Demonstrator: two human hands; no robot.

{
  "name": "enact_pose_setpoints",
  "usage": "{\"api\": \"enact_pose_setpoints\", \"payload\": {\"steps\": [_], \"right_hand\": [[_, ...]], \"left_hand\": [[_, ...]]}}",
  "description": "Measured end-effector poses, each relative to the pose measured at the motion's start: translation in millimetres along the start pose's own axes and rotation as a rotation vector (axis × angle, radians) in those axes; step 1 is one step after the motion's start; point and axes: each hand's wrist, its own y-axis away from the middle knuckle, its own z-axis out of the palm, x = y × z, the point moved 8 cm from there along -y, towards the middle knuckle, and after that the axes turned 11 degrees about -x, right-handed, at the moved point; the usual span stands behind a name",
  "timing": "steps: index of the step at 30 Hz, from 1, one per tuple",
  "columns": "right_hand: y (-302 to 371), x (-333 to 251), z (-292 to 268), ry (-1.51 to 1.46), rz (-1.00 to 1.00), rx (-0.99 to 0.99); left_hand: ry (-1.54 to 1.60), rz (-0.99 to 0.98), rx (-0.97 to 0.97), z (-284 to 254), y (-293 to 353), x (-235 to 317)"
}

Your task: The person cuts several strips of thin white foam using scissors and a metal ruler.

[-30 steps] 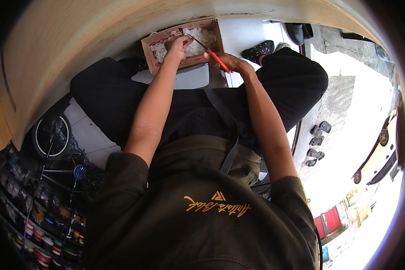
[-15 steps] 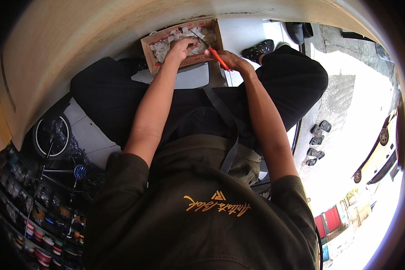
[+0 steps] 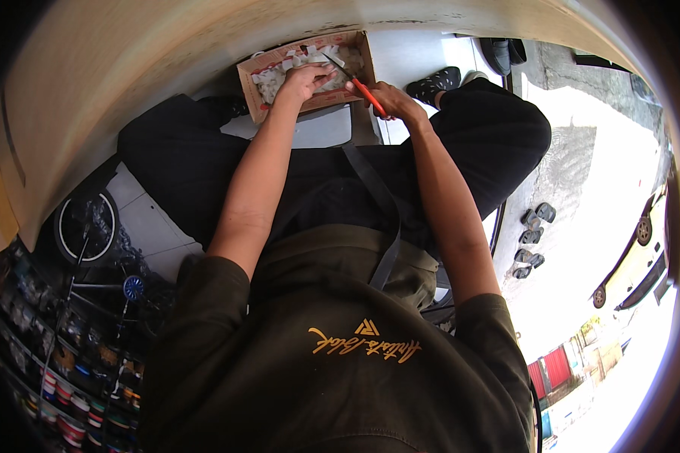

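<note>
My right hand (image 3: 394, 103) is closed on scissors with orange handles (image 3: 371, 99) and dark blades. The blades point up and left, reaching past the fingertips of my left hand (image 3: 307, 80). That hand's fingers are bent together at a small white piece (image 3: 332, 63); its material is too small to make out. Both hands are over the near side of a shallow cardboard box (image 3: 251, 95). Inside lie many loose white scraps (image 3: 270, 81), partly hidden by my left hand.
A pale curved surface (image 3: 143, 68) rises beyond the box. My legs in black trousers (image 3: 491, 128) spread to either side, with a dark strap (image 3: 378, 189) between. At left are a bicycle wheel (image 3: 88, 226) and stacked colourful containers (image 3: 72, 426); sandals (image 3: 533, 234) lie outside at right.
The scissors have shifted slightly, their tips a little to the right and nearer me. More of the white piece shows by my left fingertips. My arms stay almost in place.
</note>
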Motion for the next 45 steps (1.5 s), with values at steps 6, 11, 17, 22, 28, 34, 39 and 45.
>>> {"api": "enact_pose_setpoints", "payload": {"steps": [6,11,17,22,28,34,39,45], "right_hand": [[-5,13,8,-0.094,0.122,-0.086],[-6,7,1,-0.048,0.044,-0.047],[-7,1,-4,0.019,-0.109,0.034],[-2,4,10,-0.078,0.077,-0.134],[-2,5,17,-0.074,0.089,-0.199],[-7,7,12,-0.063,0.077,-0.123],[-1,1,7,-0.083,0.056,-0.081],[-5,-1,4,-0.005,-0.02,-0.046]], "left_hand": [[-0.026,0.0,-0.033,15,6,1],[0.014,0.02,0.022,7,5,3],[0.038,0.063,0.027,9,4,9],[0.041,0.114,0.096,5,6,13],[0.169,0.261,0.266,1,20,27],[0.128,0.196,0.154,-1,7,19],[0.073,0.156,0.21,-2,10,17],[0.154,0.164,0.178,-9,4,12]]}}
